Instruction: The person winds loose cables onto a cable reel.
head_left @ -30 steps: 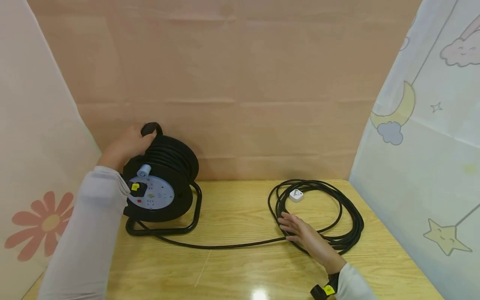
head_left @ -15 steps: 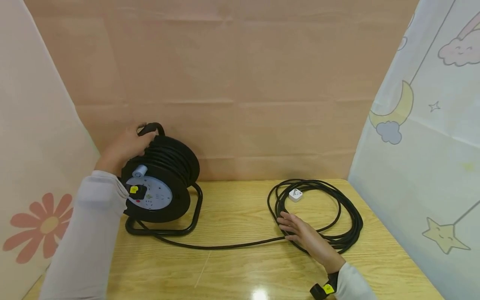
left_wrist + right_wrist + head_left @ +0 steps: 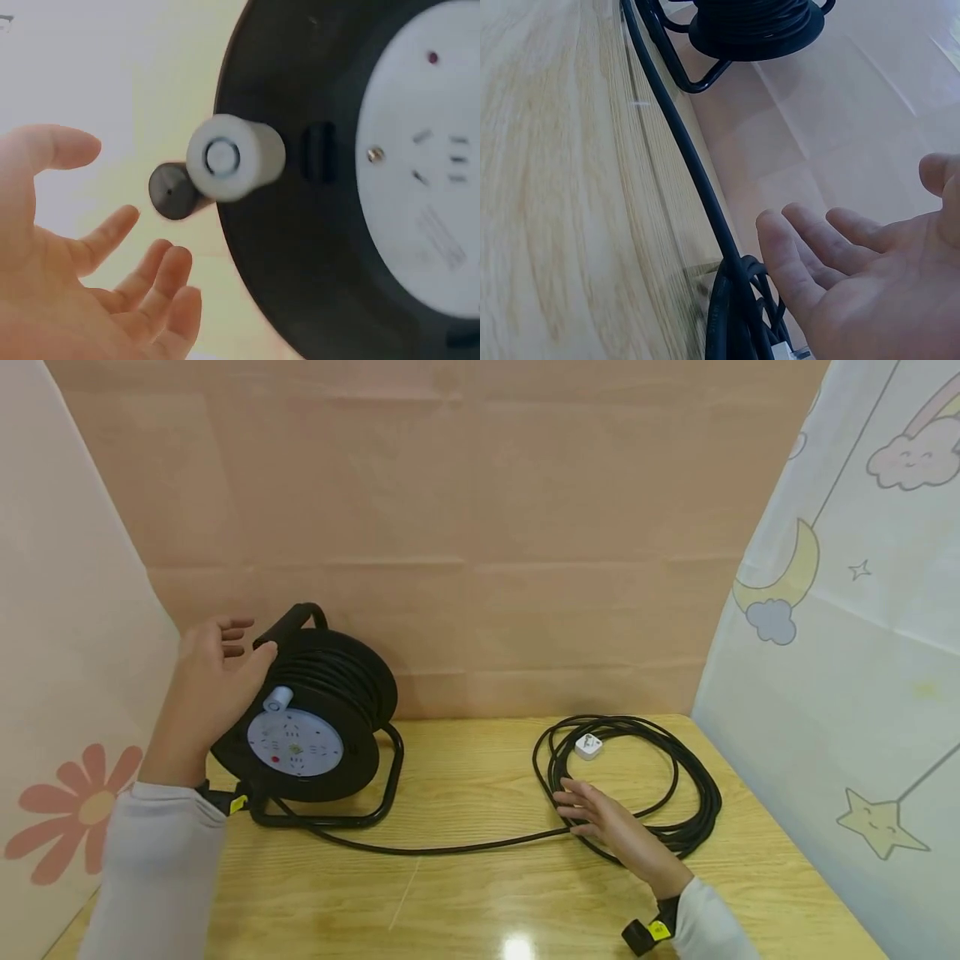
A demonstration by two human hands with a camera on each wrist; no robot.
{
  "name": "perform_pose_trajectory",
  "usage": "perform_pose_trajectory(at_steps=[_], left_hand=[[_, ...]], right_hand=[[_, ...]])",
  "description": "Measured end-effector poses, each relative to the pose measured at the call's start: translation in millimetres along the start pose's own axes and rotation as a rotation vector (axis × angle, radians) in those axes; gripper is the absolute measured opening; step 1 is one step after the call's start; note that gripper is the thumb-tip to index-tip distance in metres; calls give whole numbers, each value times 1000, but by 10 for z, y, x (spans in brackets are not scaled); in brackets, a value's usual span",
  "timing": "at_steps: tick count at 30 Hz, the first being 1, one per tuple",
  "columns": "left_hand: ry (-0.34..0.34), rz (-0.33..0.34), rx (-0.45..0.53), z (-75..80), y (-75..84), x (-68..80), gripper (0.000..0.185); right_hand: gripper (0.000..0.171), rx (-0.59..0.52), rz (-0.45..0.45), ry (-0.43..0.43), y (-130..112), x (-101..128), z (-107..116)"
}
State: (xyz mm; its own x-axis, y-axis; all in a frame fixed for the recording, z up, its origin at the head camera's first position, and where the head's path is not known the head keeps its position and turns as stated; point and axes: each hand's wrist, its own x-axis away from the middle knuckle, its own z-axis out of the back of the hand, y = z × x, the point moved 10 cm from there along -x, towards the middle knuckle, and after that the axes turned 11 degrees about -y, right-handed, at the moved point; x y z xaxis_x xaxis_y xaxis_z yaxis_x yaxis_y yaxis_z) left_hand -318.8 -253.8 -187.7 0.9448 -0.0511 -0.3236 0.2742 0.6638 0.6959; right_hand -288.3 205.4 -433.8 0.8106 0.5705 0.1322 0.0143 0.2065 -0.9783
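Peach-coloured panels and a printed curtain wall in a wooden table, and on it a black cable reel stands on its tube frame to the left. The left hand hovers beside the reel's near rim, fingers spread and holding nothing; in the left wrist view the pale winding knob and a dark handle end sit just beyond its fingertips, apart from them. The right hand lies flat and relaxed over the near edge of the loose cable coil, fingers straight, gripping nothing. A single strand of cable runs from under this hand across to the reel's base, and the white plug lies inside the coil, just past the fingertips.

Risks, as I judge them: with neither hand gripping, the reel could tip or slide on its light frame if the knob is turned hard. The coil's loops overlap, so a pull on the strand might drag several together and snag. The plug could skid off the far edge.
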Motion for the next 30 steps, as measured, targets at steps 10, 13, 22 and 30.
perform_pose_trajectory(at_steps=[10,13,22,30], left_hand=[[-109,51,-170,-169,-251,331,59],[-226,115,-211,-311,-366,353,68],[-255,134,-123,-528,-509,265,75],[-169,153,-127,-590,-573,253,71]], right_hand=[[69,-6,15,-14,-29,1,-42],[70,-5,13,-20,-27,-10,-49],[62,184,-27,-65,-25,-136,-199],[58,745,-108,-70,-61,-431,-431]])
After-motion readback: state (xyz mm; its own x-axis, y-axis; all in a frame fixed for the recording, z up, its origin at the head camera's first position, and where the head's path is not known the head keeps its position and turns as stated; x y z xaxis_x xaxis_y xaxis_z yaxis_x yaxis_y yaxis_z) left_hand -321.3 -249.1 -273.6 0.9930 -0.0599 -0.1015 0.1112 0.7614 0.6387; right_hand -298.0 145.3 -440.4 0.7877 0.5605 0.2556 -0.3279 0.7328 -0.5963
